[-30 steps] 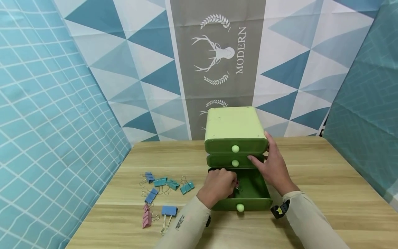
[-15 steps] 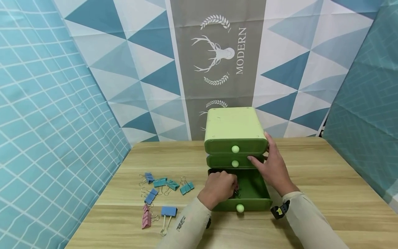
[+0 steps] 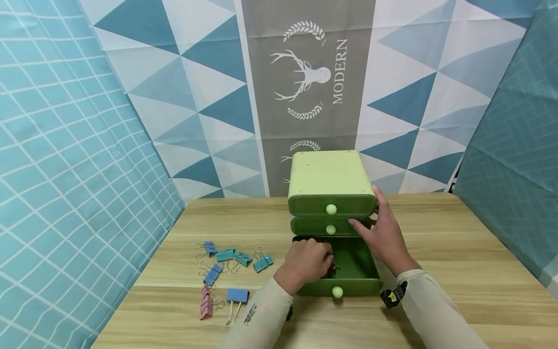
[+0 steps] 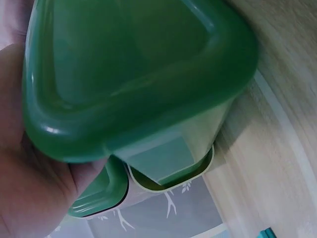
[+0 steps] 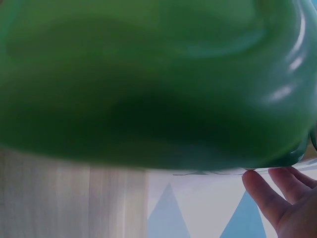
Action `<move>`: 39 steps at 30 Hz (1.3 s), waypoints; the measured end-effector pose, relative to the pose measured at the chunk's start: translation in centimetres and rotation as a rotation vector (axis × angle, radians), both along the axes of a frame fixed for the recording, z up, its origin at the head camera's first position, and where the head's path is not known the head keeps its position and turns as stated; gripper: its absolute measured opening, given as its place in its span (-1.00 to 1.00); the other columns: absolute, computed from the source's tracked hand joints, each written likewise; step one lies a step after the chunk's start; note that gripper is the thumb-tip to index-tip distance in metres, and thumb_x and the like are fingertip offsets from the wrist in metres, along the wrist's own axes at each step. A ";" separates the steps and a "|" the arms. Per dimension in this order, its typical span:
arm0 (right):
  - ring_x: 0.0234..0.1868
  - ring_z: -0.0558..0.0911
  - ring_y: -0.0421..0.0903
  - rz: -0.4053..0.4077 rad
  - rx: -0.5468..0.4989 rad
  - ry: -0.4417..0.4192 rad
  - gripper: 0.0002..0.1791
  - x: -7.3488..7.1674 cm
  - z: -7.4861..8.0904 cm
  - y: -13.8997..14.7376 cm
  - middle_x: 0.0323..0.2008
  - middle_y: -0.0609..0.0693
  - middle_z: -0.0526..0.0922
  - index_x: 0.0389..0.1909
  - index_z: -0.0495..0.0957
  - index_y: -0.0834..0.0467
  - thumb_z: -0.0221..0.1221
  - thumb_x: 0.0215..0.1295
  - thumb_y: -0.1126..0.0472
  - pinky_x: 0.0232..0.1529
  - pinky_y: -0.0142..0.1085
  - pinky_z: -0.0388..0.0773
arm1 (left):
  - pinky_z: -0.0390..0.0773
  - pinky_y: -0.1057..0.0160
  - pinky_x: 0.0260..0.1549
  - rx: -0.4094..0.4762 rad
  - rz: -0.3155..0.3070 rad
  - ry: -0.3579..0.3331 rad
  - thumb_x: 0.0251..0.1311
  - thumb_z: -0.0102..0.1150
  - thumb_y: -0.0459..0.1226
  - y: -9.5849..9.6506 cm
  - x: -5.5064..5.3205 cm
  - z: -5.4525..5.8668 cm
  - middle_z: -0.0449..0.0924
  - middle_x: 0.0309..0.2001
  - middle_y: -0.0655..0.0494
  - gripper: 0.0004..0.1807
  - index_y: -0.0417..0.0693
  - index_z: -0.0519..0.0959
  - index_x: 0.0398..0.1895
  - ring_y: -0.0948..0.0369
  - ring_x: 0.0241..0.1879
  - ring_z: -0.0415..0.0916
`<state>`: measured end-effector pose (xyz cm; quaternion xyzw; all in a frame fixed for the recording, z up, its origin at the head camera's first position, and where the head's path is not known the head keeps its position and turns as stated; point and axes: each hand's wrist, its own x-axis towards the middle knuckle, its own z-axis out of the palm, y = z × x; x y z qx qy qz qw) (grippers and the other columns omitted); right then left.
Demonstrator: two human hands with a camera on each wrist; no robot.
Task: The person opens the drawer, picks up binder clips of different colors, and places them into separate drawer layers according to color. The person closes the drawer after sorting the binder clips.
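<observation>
Left hand: fingers curled downward inside the bottom drawer, which is pulled out. Fingertips are hidden; whether they are clamped on the red clip cannot be determined. The clip is partly visible inside the drawer, at the right edge of the left hand. Right hand: thumb and fingers spread apart; thumb contacts the front of the middle drawer, fingers contact the right side of the cabinet. Teal clips, blue clips and pink clips lie left of the cabinet.
</observation>
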<state>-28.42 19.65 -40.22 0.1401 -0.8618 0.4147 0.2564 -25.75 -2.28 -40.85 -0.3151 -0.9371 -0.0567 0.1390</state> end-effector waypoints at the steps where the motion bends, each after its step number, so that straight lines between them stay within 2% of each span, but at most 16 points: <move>1: 0.23 0.44 0.28 0.001 0.000 0.001 0.18 0.0 0.0 0.0 0.29 0.29 0.35 0.62 -0.27 -0.09 0.40 0.25 0.16 -0.05 0.24 0.54 | 0.23 0.36 -0.76 0.007 -0.005 0.009 0.40 0.16 -0.15 -0.1 0.0 0.1 0.30 -0.74 0.34 -0.74 0.16 0.63 -0.51 0.39 -0.76 0.22; 6: 0.24 0.44 0.29 0.003 0.001 -0.004 0.17 -0.1 -0.1 -0.3 0.29 0.30 0.35 0.62 -0.27 -0.06 0.40 0.25 0.15 -0.04 0.24 0.54 | 0.25 0.40 -0.74 0.038 -0.032 0.063 0.39 0.18 -0.15 -0.8 0.4 0.3 0.39 -0.67 0.37 -0.79 0.15 0.68 -0.44 0.43 -0.74 0.23; 10: 0.24 0.44 0.30 0.006 0.002 -0.011 0.18 -0.2 -0.1 -0.4 0.29 0.32 0.34 0.62 -0.29 -0.10 0.39 0.26 0.13 -0.04 0.25 0.53 | 0.19 0.42 -0.76 0.067 -0.041 0.084 0.41 0.15 -0.16 -1.6 0.8 0.4 0.39 -0.64 0.37 -0.77 0.14 0.65 -0.46 0.44 -0.75 0.20; 17: 0.23 0.44 0.30 0.013 0.000 -0.014 0.17 -0.3 0.1 -0.5 0.29 0.32 0.34 0.62 -0.29 -0.10 0.39 0.26 0.13 -0.03 0.26 0.53 | 0.17 0.46 -0.76 0.114 -0.027 0.100 0.41 0.14 -0.17 -2.9 1.8 0.8 0.58 -0.46 0.31 -0.82 0.09 0.74 -0.25 0.48 -0.69 0.22; 26: 0.21 0.44 0.32 -0.012 0.014 0.001 0.20 -0.3 0.1 -0.1 0.31 0.34 0.30 0.62 -0.31 -0.11 0.40 0.25 0.19 -0.04 0.26 0.53 | 0.17 0.48 -0.76 0.080 -0.040 0.140 0.42 0.14 -0.13 -4.2 2.8 1.8 0.64 -0.34 0.24 -0.80 0.08 0.74 -0.17 0.45 -0.66 0.27; 31: 0.22 0.43 0.33 -0.017 0.014 -0.002 0.20 -0.2 -0.3 -0.2 0.29 0.35 0.31 0.62 -0.32 -0.10 0.39 0.25 0.19 -0.05 0.24 0.54 | 0.19 0.49 -0.74 0.107 -0.028 0.137 0.39 0.18 -0.16 -6.0 3.4 1.8 0.63 -0.39 0.25 -0.85 0.05 0.72 -0.22 0.46 -0.65 0.28; 35: 0.23 0.43 0.33 -0.017 0.017 -0.001 0.21 -0.1 -0.3 -0.1 0.30 0.35 0.31 0.62 -0.33 -0.13 0.40 0.25 0.20 -0.05 0.25 0.54 | 0.21 0.48 -0.73 0.149 0.012 0.139 0.36 0.20 -0.18 -7.6 3.9 1.5 0.59 -0.42 0.27 -0.89 0.06 0.69 -0.26 0.46 -0.64 0.31; 39: 0.23 0.43 0.33 -0.008 0.015 0.005 0.21 -0.1 -0.3 0.0 0.30 0.35 0.30 0.62 -0.34 -0.15 0.39 0.25 0.20 -0.05 0.26 0.53 | 0.22 0.46 -0.73 0.152 0.045 0.174 0.34 0.19 -0.20 -9.0 4.2 1.0 0.58 -0.45 0.30 -0.91 0.09 0.69 -0.27 0.43 -0.61 0.38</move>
